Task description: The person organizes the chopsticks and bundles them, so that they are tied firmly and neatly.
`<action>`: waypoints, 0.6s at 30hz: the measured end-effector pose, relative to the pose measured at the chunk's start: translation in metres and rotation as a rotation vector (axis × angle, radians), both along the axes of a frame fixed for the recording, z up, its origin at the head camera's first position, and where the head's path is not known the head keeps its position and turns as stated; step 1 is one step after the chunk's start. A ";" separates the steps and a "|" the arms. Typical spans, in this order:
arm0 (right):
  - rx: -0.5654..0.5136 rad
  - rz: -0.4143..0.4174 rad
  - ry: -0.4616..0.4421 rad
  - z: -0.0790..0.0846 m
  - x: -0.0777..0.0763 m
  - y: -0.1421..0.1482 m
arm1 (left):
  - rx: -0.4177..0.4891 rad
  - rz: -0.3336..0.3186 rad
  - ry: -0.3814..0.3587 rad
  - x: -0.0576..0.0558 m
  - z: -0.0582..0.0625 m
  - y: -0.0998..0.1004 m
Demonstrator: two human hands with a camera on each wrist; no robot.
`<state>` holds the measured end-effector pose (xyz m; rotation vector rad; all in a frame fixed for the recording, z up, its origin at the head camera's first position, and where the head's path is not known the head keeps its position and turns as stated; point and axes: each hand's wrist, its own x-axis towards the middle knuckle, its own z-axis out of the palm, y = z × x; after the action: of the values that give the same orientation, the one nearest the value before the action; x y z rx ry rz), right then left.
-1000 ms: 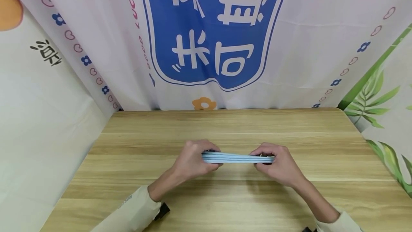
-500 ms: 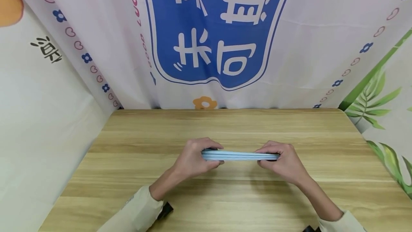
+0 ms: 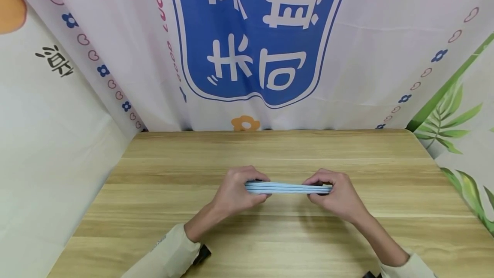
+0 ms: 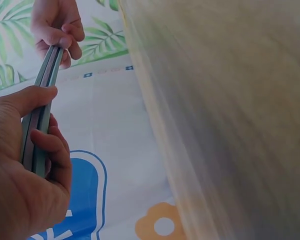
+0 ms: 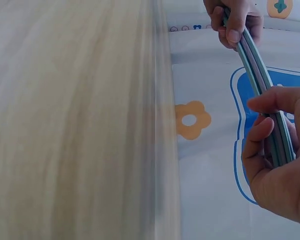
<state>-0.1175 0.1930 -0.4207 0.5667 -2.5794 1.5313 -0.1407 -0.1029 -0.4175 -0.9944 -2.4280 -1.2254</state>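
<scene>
A flat light-blue folded bundle of several thin layers (image 3: 287, 188) is held level above the wooden table, its edge facing the head camera. My left hand (image 3: 236, 191) grips its left end and my right hand (image 3: 339, 195) its right end, thumbs on the near side. From the left wrist, the bundle (image 4: 49, 70) shows as stacked strips with a greyish layer between blue-green ones. The right wrist view shows the bundle (image 5: 255, 62) bowed slightly between both hands. Its broad faces are hidden, so its exact kind is unclear.
The wood-grain table (image 3: 270, 153) spreads beneath both hands. Behind its far edge hangs a white printed curtain (image 3: 359, 63) with a blue panel. A white wall covering (image 3: 46, 140) stands at the left, and a leaf-patterned one (image 3: 459, 136) at the right.
My left hand has shifted slightly right. Across the second, my right hand moves a little right, then slightly back left. Both keep their grip on the blue bundle throughout.
</scene>
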 end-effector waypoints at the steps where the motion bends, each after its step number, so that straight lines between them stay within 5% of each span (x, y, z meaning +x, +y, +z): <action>1: 0.004 0.001 -0.003 0.001 0.000 0.000 | -0.017 0.006 0.000 0.000 0.001 0.000; 10: 0.049 0.025 -0.027 0.006 0.003 0.000 | -0.268 0.039 0.079 0.000 0.008 -0.003; 18: 0.042 0.044 -0.015 0.004 0.003 -0.001 | -0.418 0.027 0.073 -0.002 0.021 -0.003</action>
<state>-0.1148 0.1917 -0.4166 0.6229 -2.6328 1.5035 -0.1426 -0.1061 -0.3965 -1.0815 -2.6860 -0.6671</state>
